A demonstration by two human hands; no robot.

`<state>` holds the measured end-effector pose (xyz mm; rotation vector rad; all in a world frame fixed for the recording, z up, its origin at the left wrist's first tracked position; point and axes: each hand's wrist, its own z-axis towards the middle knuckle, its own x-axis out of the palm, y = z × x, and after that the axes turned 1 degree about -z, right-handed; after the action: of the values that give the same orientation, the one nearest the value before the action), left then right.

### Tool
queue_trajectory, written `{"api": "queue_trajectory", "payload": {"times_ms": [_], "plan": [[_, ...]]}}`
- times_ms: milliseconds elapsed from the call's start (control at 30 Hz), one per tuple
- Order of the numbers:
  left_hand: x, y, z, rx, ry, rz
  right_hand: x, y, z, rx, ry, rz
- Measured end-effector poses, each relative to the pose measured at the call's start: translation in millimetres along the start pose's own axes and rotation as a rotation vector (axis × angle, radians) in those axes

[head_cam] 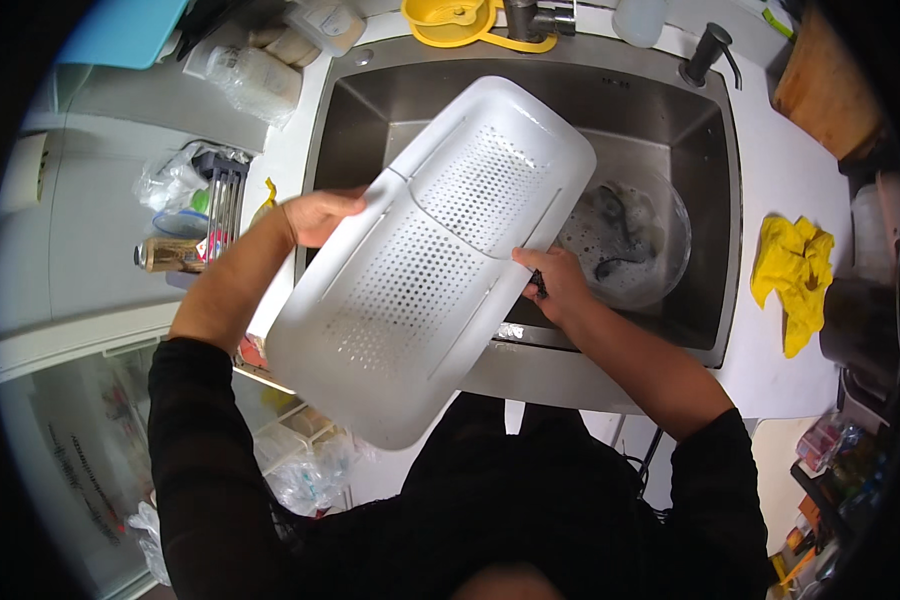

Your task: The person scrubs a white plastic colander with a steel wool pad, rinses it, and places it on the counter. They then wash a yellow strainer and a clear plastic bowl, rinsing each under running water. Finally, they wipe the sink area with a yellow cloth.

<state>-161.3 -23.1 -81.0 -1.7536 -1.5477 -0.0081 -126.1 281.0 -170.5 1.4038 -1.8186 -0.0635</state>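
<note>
A long white plastic colander basket with a perforated base (390,315) is held at a slant over the left part of the stainless steel sink (709,225). My left hand (321,216) grips its left edge near the middle, thumb on the rim. On the opposite edge, my right hand (559,281) holds the rim with the thumb on top, and a small dark mesh-like item (538,284), partly hidden, is also in its fingers. To the right, in the basin, a round clear bowl (679,244) contains cloudy, foamy water and dark objects that I cannot identify.
The black faucet (523,21) and a yellow strainer (450,22) are at the sink's back rim, with a dark soap dispenser (709,54) at right. A yellow cloth (793,277) lies on the right counter. Wrapped containers (259,82) stand at left, near a metal rack (226,199).
</note>
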Motion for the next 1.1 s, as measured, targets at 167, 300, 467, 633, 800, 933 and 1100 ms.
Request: {"api": "queue_trajectory", "payload": {"times_ms": [167, 300, 467, 633, 800, 933, 1100], "plan": [[11, 16, 21, -0.096, -0.3, 0.049, -26, 11, 17, -0.023, 0.1, -0.125], [37, 29, 28, 0.08, -0.25, -0.057, -41, 39, 35, -0.125, 0.009, -0.322], [58, 48, 23, 0.214, -0.35, -0.151, -43, 90, 31, -0.415, -0.063, -0.392], [83, 80, 20, 0.363, -0.399, -0.348, -8, 94, 7, -0.756, -0.024, -1.01], [104, 106, 51, 0.566, -0.481, -0.561, 38, 69, 46, -1.218, -0.215, -1.358], [119, 123, 65, 0.726, -0.557, -0.632, 57, 63, 98, -1.187, -0.255, -1.486], [140, 128, 66, 0.774, -0.617, -0.652, 91, 38, 104, -1.333, -0.157, -1.677]]}}
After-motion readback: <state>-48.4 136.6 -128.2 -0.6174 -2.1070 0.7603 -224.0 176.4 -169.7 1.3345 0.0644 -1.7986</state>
